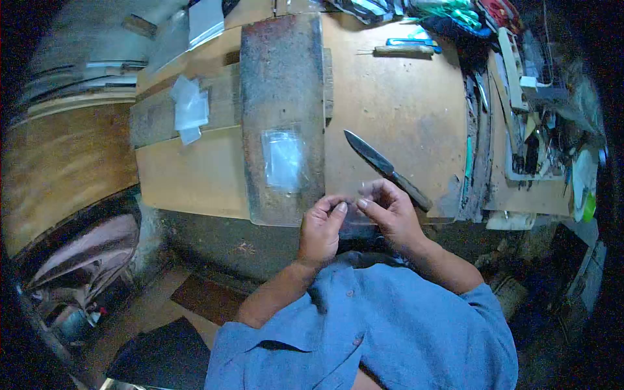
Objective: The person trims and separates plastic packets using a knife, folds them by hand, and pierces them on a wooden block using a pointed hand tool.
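Landmark: worn board (pixel 283 78). Small thin piece (pixel 353 201), seemingly clear, lies right of the board's near end, between the hands, at both sets of fingertips; neither hand clearly nearer, long axis too small to tell. Left hand (pixel 322 224): thumb and forefinger pinching the piece. Right hand (pixel 392 211): fingers curled toward it; grip cannot be told. Knife (pixel 372 153) right of board, tip slanting boardward.

Looks like a small workshop to me: there's a scuffed wooden worktable (pixel 403 97) with a big knife (pixel 370 151) and a wooden-handled spike (pixel 403 51), beside a tray (pixel 534 177) crowded with tools.
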The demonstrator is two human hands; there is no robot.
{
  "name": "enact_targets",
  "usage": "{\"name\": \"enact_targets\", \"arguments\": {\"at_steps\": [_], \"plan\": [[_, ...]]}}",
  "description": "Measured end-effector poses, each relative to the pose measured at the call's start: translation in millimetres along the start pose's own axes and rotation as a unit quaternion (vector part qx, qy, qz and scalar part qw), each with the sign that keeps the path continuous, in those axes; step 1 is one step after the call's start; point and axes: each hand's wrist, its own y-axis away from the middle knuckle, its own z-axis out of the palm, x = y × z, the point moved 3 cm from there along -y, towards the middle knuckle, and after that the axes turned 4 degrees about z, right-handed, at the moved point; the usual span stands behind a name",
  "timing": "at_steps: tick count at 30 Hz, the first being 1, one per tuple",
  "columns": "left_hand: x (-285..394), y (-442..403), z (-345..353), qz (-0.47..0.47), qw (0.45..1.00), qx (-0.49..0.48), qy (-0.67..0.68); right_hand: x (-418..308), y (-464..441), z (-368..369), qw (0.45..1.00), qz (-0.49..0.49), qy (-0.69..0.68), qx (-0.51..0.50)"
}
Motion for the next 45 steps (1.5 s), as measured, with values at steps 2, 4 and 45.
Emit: {"name": "enact_targets", "arguments": {"at_steps": [2, 4, 45], "plan": [[1.2, 0.8, -1.0, 0.004, 1.0, -0.001, 0.002, 0.4, -1.0, -0.9, 1.0, -0.006, 0.026, -0.003], [2.8, 1.1, 0.1, 0.006, 1.0, -0.005, 0.008, 2.5, -1.9, -1.6, 0.998, -0.012, 0.054, -0.001], [-11.5, -4.3, -0.6, 0.0, 0.998, -0.06, -0.019, 9.1, -5.9, 12.2, 0.973, -0.128, 0.19, -0.012]]}}
